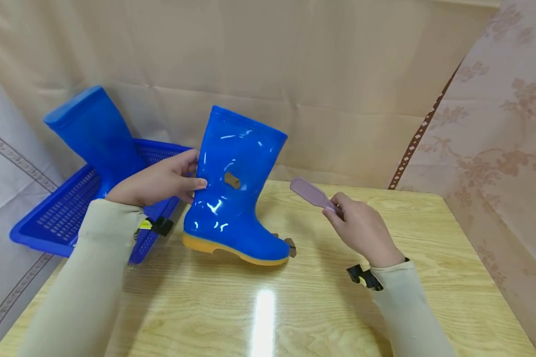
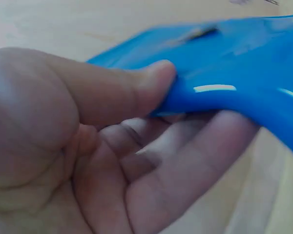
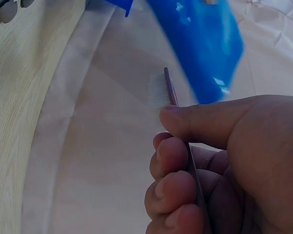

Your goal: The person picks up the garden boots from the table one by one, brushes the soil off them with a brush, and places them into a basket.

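Observation:
A glossy blue rubber boot (image 1: 232,188) with a yellow sole is in the middle of the head view, toe to the right, leaning slightly. My left hand (image 1: 169,178) grips the back of its shaft, thumb on the near side and fingers behind. On the shaft is a small brown patch (image 1: 232,180). My right hand (image 1: 362,225) holds a purple brush (image 1: 310,192) by its handle, right of the boot and apart from it. In the right wrist view, pale bristles (image 3: 158,92) show on the brush. Whether the sole touches the table is unclear.
At the left, a blue plastic basket (image 1: 40,238) holds a second blue boot (image 1: 100,129). Brown scraps (image 1: 291,247) lie on the wooden table (image 1: 196,317) behind the toe. A beige curtain (image 1: 339,99) hangs behind, and a floral cloth (image 1: 509,163) hangs on the right.

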The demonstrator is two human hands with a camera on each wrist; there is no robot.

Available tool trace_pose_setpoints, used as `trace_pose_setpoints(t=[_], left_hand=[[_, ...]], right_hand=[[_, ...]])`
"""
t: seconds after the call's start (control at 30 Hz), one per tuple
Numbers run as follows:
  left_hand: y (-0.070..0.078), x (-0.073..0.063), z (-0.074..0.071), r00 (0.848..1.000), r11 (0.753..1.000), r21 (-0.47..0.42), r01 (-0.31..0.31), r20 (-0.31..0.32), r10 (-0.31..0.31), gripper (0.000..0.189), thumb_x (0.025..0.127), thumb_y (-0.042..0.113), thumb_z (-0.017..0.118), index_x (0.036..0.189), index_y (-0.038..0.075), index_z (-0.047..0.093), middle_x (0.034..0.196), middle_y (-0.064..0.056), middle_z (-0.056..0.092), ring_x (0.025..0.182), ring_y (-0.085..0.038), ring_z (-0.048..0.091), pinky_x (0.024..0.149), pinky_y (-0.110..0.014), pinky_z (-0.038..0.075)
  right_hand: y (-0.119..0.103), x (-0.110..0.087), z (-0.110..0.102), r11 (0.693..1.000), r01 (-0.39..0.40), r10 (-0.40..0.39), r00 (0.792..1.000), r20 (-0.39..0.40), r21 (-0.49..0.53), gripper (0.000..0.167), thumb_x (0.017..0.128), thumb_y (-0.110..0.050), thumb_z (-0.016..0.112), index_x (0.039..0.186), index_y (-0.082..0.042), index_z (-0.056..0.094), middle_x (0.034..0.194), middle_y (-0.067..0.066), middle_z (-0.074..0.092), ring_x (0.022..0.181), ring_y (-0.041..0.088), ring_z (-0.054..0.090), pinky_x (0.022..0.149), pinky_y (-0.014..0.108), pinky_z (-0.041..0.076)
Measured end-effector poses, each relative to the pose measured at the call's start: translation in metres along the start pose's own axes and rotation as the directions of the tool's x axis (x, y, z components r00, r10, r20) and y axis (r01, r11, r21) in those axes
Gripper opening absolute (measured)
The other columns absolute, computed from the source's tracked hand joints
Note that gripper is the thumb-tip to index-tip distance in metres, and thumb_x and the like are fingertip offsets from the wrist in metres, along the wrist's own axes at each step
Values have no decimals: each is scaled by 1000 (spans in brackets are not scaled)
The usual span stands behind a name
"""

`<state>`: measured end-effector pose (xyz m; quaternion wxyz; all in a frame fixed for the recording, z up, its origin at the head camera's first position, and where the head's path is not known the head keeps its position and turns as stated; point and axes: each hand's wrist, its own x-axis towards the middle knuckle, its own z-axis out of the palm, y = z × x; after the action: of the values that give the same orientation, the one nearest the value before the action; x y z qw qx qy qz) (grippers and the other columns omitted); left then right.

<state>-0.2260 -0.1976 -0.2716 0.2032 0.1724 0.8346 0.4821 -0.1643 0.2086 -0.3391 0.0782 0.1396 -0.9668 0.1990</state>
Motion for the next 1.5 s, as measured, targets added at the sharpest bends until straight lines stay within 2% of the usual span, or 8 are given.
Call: trace_pose_setpoints(t=[0.27,0.57,0.7,0.87,1.0,1.17,1.3,1.5], left_hand=[[12,-2,1,971,988,34,-151,-184,155,57,108,22,56,159,22,31,143,-10,58,118,-34,68,87,-51,61],[-18,42,55,820,920,78,-384,-430,378,50,107,10,57,154,16,43,145,-11,59,116,-34,69,87,-44,61],[-25,64,89,794,920,80,-383,-481,372,31,104,7,62,135,6,58,131,-13,66,111,-34,71,90,-50,59],[-29,69,107,835,936,80,-342,-431,342,31,103,10,64,133,10,57,123,-9,65,106,-27,68,88,-48,59],[-29,65,102,897,947,110,-301,-303,321,43,103,15,66,143,16,47,124,-6,60,110,-25,64,93,-47,57],[-32,58,97,945,958,200,-207,-213,249,61,102,15,67,155,20,37,136,-5,61,119,-27,64,95,-50,57],[-38,56,95,960,958,193,-211,-145,241,63,104,11,64,159,20,34,146,-6,58,127,-28,62,97,-50,56],[-35,49,85,953,947,207,-247,-127,277,64,103,20,67,158,22,36,140,-4,61,120,-26,64,93,-48,58]], right_hand=[[5,0,-3,1000,-2,2,999,-35,2,20,105,-25,63,106,-5,64,63,-1,47,51,13,38,48,30,29],[7,0,-3,1000,-14,14,995,-98,10,22,105,-24,63,110,-3,64,64,0,49,50,14,41,47,30,30],[7,0,-2,999,-30,32,993,-111,11,21,105,-25,62,109,-4,64,63,0,49,49,14,42,47,31,31],[7,1,-1,999,-35,36,993,-110,16,21,105,-25,63,110,-4,64,64,1,50,49,14,42,46,31,31],[6,2,1,999,-23,26,993,-117,29,21,105,-24,63,112,-4,64,64,1,50,49,14,42,46,30,32],[5,4,6,1000,-6,8,994,-106,23,21,105,-24,63,114,-5,64,65,0,51,50,14,43,47,30,33],[6,5,9,1000,4,-2,994,-106,21,24,105,-26,63,118,-5,65,66,-1,52,51,13,43,48,30,32],[8,4,8,999,40,-38,989,-145,13,24,105,-27,63,119,-9,68,67,-2,51,54,12,43,50,30,32]])
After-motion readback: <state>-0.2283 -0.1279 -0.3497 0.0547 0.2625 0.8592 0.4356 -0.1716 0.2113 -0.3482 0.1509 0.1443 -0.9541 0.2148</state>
